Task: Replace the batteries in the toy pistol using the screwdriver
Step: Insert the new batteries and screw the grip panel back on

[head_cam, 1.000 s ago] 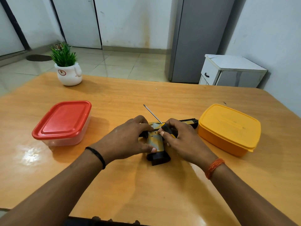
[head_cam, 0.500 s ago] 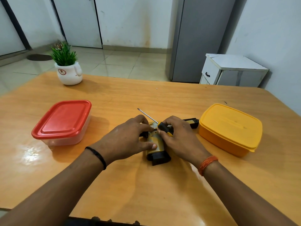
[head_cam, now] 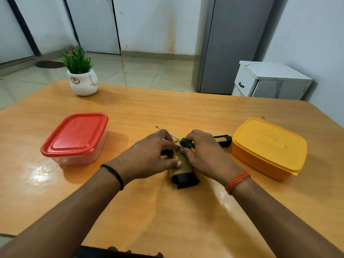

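The pistol [head_cam: 181,167] lies flat on the surface [head_cam: 167,211] in the middle, its black grip end toward the person and its barrel tip showing past the right hand, just beside the yellow box [head_cam: 268,146]. The left hand [head_cam: 149,157] holds the pistol's body, thumb laid along the yellow side and fingers curled over the top. The right hand [head_cam: 204,155] grips the screwdriver [head_cam: 186,143] by its black-and-yellow handle (the thin shaft pokes out up and left, tip clear of the pistol). A red-lidded box [head_cam: 76,136] sits well to the left. A potted plant [head_cam: 81,77] stands at the far left edge.
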